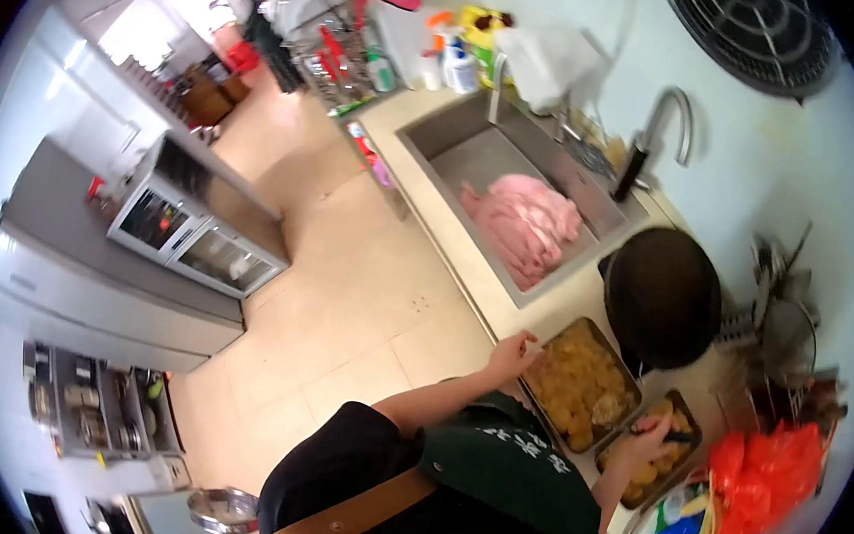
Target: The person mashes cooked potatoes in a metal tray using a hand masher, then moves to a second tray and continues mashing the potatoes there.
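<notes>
My left hand (514,355) is closed at the near corner of a metal tray (629,375) of yellow-brown food pieces (578,384); something pale shows at its fingertips, and I cannot tell what it is. My right hand (642,442) is over a second, smaller tray (693,421), which holds similar yellow pieces (646,475). Its fingers are wrapped round a small black tool (675,436), whose working end is hidden. Both trays rest side by side on the counter, close against my dark green apron (503,454).
A steel sink (465,160) holds a heap of pink raw meat (526,225). Beside it are a faucet (672,111) and a dark round pan (662,298). Red plastic bags (761,484) and a utensil rack (779,325) stand at the right. Another person (255,28) stands far back.
</notes>
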### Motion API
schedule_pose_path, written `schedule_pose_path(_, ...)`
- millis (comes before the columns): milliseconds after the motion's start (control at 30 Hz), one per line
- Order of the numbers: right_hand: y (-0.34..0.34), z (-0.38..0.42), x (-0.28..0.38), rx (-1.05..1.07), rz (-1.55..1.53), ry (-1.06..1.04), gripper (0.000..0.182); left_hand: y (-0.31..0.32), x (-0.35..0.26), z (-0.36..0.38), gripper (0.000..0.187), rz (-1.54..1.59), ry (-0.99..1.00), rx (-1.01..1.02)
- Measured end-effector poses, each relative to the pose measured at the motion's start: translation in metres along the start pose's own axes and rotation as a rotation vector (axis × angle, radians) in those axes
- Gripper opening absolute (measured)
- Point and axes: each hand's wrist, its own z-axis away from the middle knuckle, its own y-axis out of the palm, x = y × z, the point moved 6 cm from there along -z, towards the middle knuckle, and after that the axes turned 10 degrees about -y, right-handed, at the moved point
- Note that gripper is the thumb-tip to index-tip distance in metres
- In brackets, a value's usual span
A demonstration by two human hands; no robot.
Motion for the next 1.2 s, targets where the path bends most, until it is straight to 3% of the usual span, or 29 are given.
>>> schedule_pose_path(133, -0.013, -0.010, -0.013, -0.084, -0.010, 0.085, 0.018, -0.007, 0.012, 0.000, 0.028, -0.048, -0.040, -0.057)
schedule_pose_path(267, 0.001, -0.009, -0.004, 0.064, 0.045, -0.005, 0.033, -0.012, 0.006, 0.004, 0.037, -0.131, -0.135, -0.037)
schedule_pose_path(500, 0.018, 0.001, 0.004, 0.001, 0.085, -0.008, 0.032, -0.005, 0.012, 0.005, 0.053, -0.132, -0.158, -0.085)
schedule_pose_path(667, 0.009, 0.001, 0.001, 0.117, 0.108, -0.008, 0.031, 0.005, -0.009, 0.000, 0.047, -0.182, -0.007, -0.039)
schedule_pose_path(800, 0.003, 0.000, -0.002, 0.016, 0.149, 0.006, 0.034, 0.013, -0.012, 0.001, 0.041, -0.190, 0.136, -0.097)
schedule_pose_path(867, 0.002, 0.006, 0.001, -0.111, 0.183, 0.026, 0.036, 0.013, -0.010, 0.002, 0.039, -0.202, 0.110, -0.091)
schedule_pose_path(967, 0.000, 0.005, 0.001, 0.016, 0.176, 0.004, 0.032, 0.014, -0.010, 0.003, 0.037, -0.186, 0.090, -0.081)
schedule_pose_path(1200, 0.003, 0.014, 0.005, -0.046, 0.142, -0.005, 0.030, 0.011, -0.018, 0.005, 0.035, -0.136, 0.172, -0.122)
